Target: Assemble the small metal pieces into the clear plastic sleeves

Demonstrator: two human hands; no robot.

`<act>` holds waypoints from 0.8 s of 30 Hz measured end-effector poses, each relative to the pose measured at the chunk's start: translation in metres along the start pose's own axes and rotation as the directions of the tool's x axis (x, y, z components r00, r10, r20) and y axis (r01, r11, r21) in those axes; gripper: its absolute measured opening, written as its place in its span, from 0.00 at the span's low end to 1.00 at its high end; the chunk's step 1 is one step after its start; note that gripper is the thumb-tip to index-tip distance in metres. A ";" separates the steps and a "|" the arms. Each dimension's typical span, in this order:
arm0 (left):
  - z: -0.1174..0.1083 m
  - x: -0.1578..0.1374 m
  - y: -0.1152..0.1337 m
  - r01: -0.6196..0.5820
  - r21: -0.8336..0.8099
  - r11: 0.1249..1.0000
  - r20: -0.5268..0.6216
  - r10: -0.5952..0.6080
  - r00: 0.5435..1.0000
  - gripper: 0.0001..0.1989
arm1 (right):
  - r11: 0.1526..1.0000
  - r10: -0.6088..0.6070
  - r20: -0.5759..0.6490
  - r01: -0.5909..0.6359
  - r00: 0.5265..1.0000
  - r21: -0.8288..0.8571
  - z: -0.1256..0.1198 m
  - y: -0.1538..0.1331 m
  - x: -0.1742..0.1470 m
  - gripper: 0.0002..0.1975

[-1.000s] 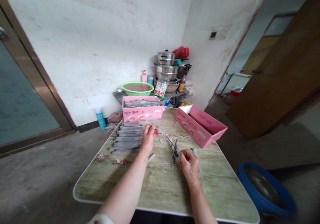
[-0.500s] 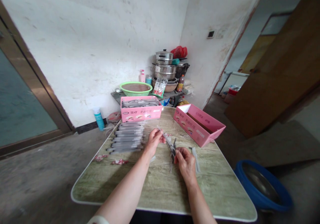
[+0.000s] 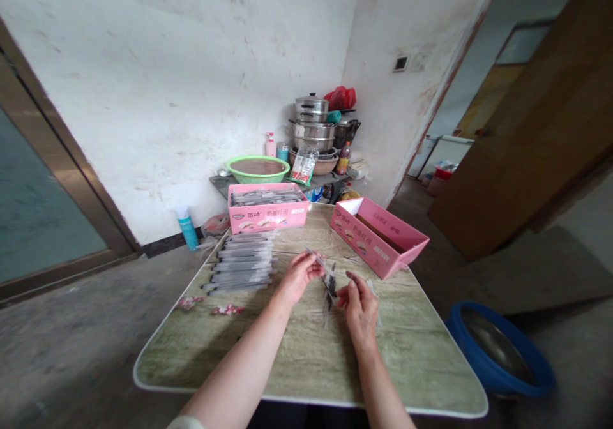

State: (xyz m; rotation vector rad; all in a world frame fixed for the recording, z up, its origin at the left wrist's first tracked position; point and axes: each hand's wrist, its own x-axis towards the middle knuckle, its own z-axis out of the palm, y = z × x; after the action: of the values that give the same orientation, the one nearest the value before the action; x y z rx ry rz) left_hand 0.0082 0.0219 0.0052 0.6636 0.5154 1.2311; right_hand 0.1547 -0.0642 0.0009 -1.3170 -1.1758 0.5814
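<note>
Over the desk (image 3: 311, 365), I hold one pen (image 3: 318, 261).
My left hand (image 3: 297, 278) clamps it between its fingers, just left of the pile (image 3: 330, 283); from afar, I cannot tell whether my right hand's (image 3: 361, 309) fingers grip anything.

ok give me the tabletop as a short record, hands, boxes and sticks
left hand: holding a slim translucent piece
right hand: beside loose dark sticks, grip unclear
left pink box: full of slim grey sticks
right pink box: angled, brown inside showing
stick row: nearer than left box
</note>
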 end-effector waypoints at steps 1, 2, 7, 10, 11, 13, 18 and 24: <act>0.000 0.001 -0.001 0.018 -0.101 0.995 -0.047 -0.023 0.999 0.05 | 1.000 -0.008 -0.091 0.006 0.996 -0.018 -0.003 0.001 0.001 0.23; -0.001 0.001 -0.002 0.045 -0.185 0.982 -0.075 -0.060 0.995 0.03 | 0.999 -0.007 -0.177 0.001 0.984 -0.037 -0.005 0.003 0.003 0.23; -0.001 -0.002 -0.011 0.250 -0.248 0.936 0.029 -0.250 0.968 0.07 | 0.959 -0.049 -0.279 -0.033 0.959 -0.282 -0.013 0.016 0.009 0.22; -0.005 -0.001 -0.011 0.236 -0.189 0.953 0.010 -0.239 0.971 0.07 | 0.833 -0.130 -0.092 0.058 0.987 -0.551 -0.010 0.021 0.008 0.18; -0.007 0.000 -0.009 0.221 -0.169 0.960 -0.013 -0.227 0.974 0.07 | 0.776 -0.137 -0.027 0.091 0.990 -0.624 -0.008 0.022 0.008 0.17; -0.012 0.003 -0.003 0.201 -0.136 0.970 -0.060 -0.211 0.976 0.05 | 0.669 -0.117 0.083 0.140 0.990 -0.730 -0.004 0.021 0.006 0.15; -0.020 0.005 0.012 0.151 -0.143 0.978 -0.178 -0.175 0.968 0.04 | 0.528 -0.042 0.230 0.218 0.972 -0.821 -0.001 0.018 0.004 0.14; -0.016 0.002 0.009 0.105 -0.101 0.989 -0.118 -0.116 0.986 0.01 | 0.650 -0.038 0.183 0.164 0.982 -0.742 -0.004 0.017 0.003 0.11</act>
State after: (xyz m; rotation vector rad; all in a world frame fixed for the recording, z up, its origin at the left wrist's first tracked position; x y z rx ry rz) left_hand -0.0090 0.0282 0.0002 0.4748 0.5857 1.1890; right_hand 0.1638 -0.0589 -0.0129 -1.9151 -1.7136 0.0708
